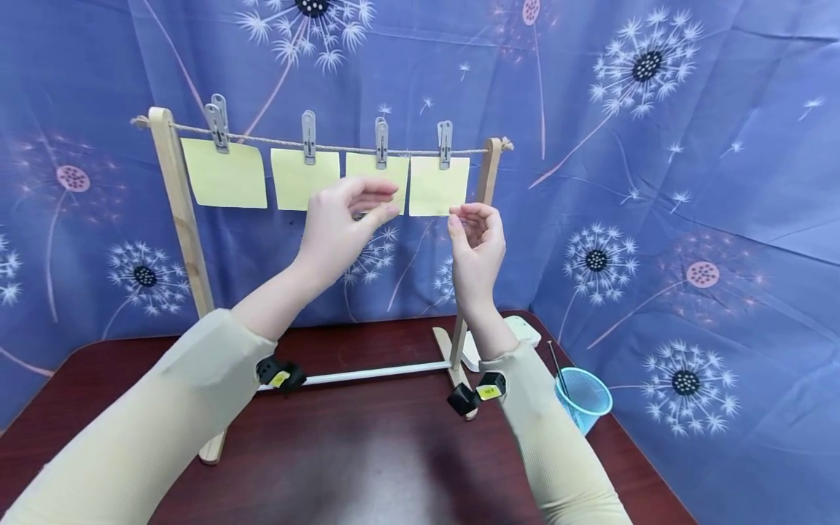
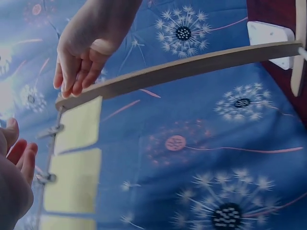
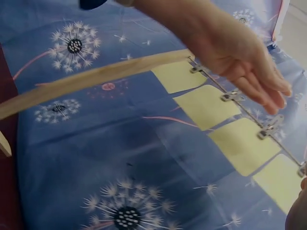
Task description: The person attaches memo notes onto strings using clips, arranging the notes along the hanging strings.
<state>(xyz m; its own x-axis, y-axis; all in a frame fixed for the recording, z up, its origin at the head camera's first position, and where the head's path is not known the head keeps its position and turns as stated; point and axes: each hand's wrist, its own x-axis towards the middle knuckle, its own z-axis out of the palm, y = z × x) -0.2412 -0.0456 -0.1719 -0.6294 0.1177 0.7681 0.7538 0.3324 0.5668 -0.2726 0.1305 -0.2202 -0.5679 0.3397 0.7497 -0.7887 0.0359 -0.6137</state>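
Several yellow paper notes hang in a row from a twine line (image 1: 426,152), each under a grey clothespin (image 1: 309,137). My left hand (image 1: 337,222) is raised in front of the middle notes, partly covering the third note (image 1: 394,169); thumb and fingers are apart, with nothing seen between them. Just below the lower right corner of the rightmost note (image 1: 438,186) is my right hand (image 1: 479,251), its fingers loosely bent and nothing visible in them. In the left wrist view, the right hand (image 2: 88,50) appears by the top of the wooden post (image 2: 192,63).
The twine is tied between two wooden posts (image 1: 180,211) joined low down by a white bar (image 1: 380,373). The rack stands on a dark red table (image 1: 354,445). At right are a blue mesh cup (image 1: 586,397) with a thin dark stick and a white object (image 1: 523,330). Behind hangs a blue dandelion-print curtain (image 1: 741,219).
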